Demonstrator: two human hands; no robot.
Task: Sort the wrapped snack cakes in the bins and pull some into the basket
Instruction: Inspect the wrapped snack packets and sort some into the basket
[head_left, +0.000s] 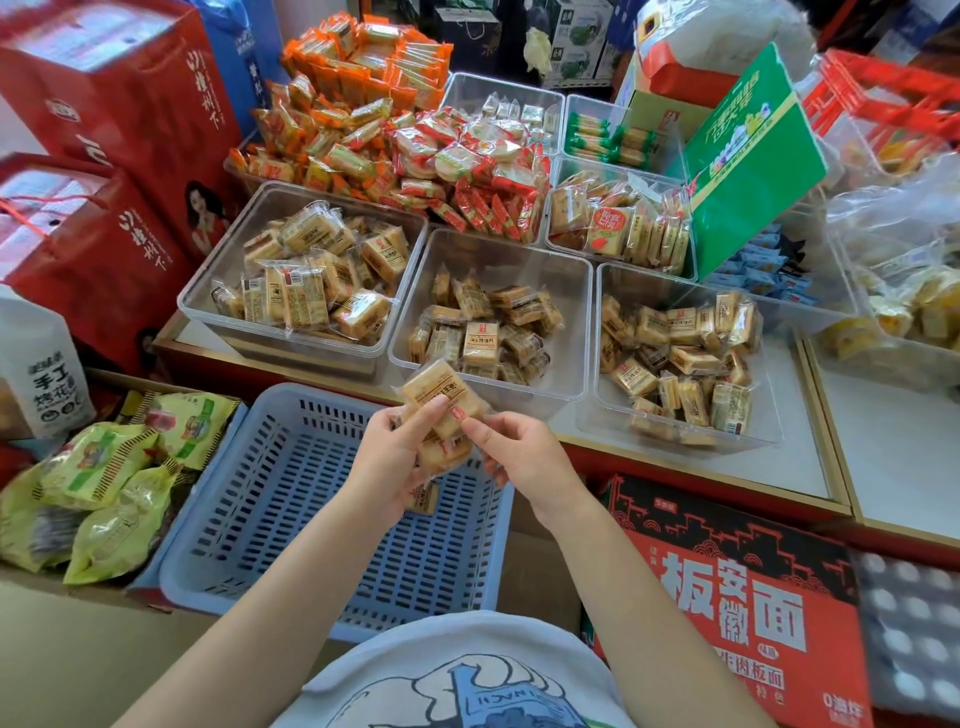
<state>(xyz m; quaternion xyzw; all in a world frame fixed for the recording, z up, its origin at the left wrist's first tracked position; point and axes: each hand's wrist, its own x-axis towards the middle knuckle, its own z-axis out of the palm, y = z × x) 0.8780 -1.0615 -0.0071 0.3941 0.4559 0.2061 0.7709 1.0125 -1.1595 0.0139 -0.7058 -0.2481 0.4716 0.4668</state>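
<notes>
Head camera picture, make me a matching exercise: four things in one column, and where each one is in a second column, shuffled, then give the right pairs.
Things
1. snack cakes
2. blue basket
3. green sign
4. green bags

Places
A. leaning at the bins, upper right
B. left of the basket, low down
C. held in both hands, left hand and right hand
D. under the hands, in front of the clear bins

Pairs: 1-C, 2-D, 3-A, 4-B

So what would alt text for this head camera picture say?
Both hands, left hand and right hand, hold wrapped snack cakes above a blue basket. Behind stand three clear bins of similar cakes.
</notes>
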